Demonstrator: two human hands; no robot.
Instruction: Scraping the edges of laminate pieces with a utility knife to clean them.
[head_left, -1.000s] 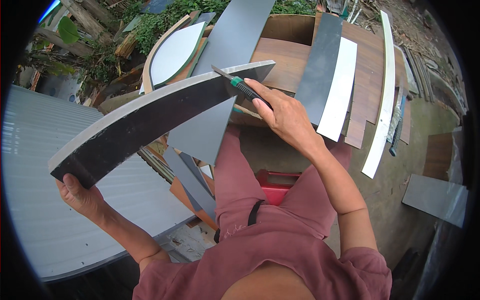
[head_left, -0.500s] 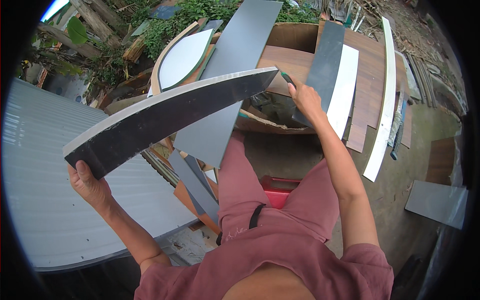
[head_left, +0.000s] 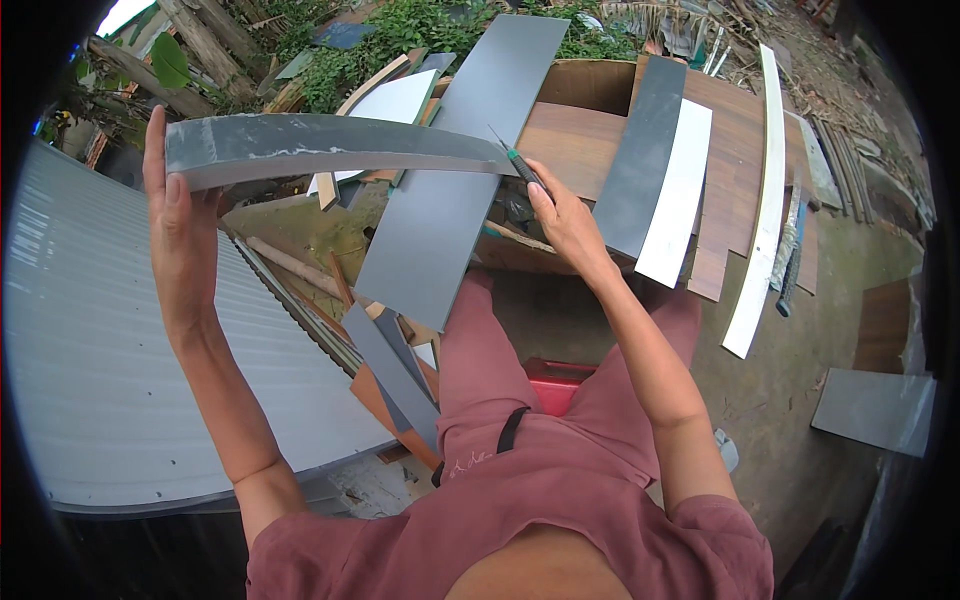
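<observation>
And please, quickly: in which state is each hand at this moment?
Left hand: closed, holding the curved grey board by its left end.
Right hand: closed around the black-and-green utility knife.

The left hand (head_left: 185,245) grasps the left end of a curved dark-grey board (head_left: 330,135), and the right hand (head_left: 568,218) holds a green-and-black knife (head_left: 528,173) at the other end. Below, a long grey panel (head_left: 432,230) lies across the left end of a cardboard box (head_left: 590,86); toward the right, a narrow pale strip (head_left: 768,200) runs near the right edge of a wood-grain board (head_left: 735,140).
</observation>
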